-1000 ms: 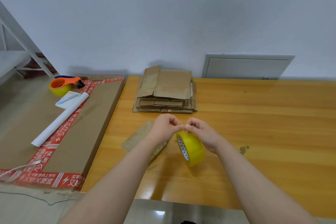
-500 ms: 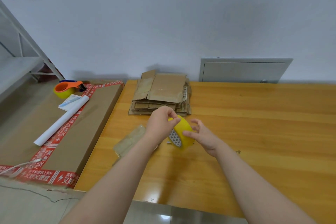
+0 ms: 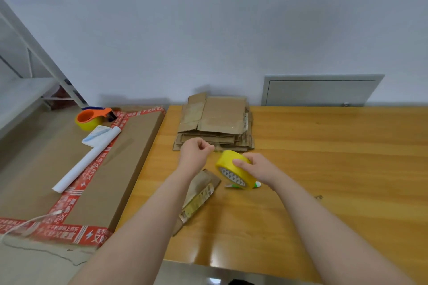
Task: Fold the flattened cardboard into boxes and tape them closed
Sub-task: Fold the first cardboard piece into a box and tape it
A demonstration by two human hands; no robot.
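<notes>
A stack of flattened cardboard [image 3: 215, 120] lies at the far side of the wooden table [image 3: 324, 157]. One loose flattened piece [image 3: 199, 194] with a yellowed tape strip lies under my left forearm. My right hand [image 3: 257, 169] grips a yellow tape roll [image 3: 234, 169] just above the table. My left hand [image 3: 196, 152], left of the roll, has its fingers curled with fingertips pinched together, apparently on the tape's free end; a clear strip between hand and roll is barely visible. A small green-and-white object [image 3: 256, 184] lies under the roll.
Left of the table a large flat carton [image 3: 129, 157] with red printed tape carries an orange tape dispenser [image 3: 93, 118], a white paper roll [image 3: 85, 162] and a leaflet. A grey wall hatch [image 3: 322, 90] sits behind the table. A white shelf frame [image 3: 34, 53] stands at far left.
My right hand has taken a firm grip round the roll and turned it. My left hand has moved left and away from the roll, fingertips still pinched.
</notes>
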